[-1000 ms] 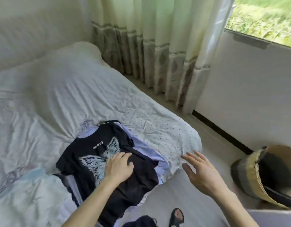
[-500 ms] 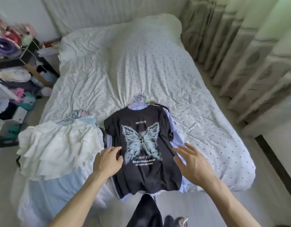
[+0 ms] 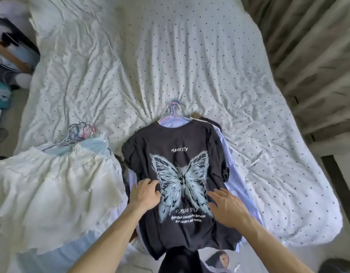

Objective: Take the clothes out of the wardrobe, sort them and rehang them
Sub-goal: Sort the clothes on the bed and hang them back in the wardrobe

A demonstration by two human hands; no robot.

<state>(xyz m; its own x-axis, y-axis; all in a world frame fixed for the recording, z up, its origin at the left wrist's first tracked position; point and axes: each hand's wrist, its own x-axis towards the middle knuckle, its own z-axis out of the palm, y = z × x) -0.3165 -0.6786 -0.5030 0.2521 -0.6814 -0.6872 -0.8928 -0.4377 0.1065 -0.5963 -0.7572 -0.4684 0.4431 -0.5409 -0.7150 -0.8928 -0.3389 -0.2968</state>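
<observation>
My left hand [image 3: 145, 194], at about 7 o'clock, lies on a black butterfly T-shirt [image 3: 176, 152], fingers loosely bent and pressing the cloth beside the pale blue butterfly print. My right hand [image 3: 227, 207], at 5 o'clock, is spread flat with straight fingers over the shirt's lower right. I cannot tell if it touches. The hands are apart and neither grips anything.

The T-shirt lies face up near the foot of the bed, topping a small stack. A blue striped shirt [image 3: 241, 190] shows under it along its right side, and pastel hanger hooks [image 3: 173, 107] stick out at 12 o'clock. At 9 o'clock lies a white ruffled garment [image 3: 52, 190] on more hangers [image 3: 79, 131]. Beyond them spreads the wrinkled dotted white bedsheet [image 3: 190, 56]. Beige curtains [image 3: 308, 46] hang at 2 o'clock.
</observation>
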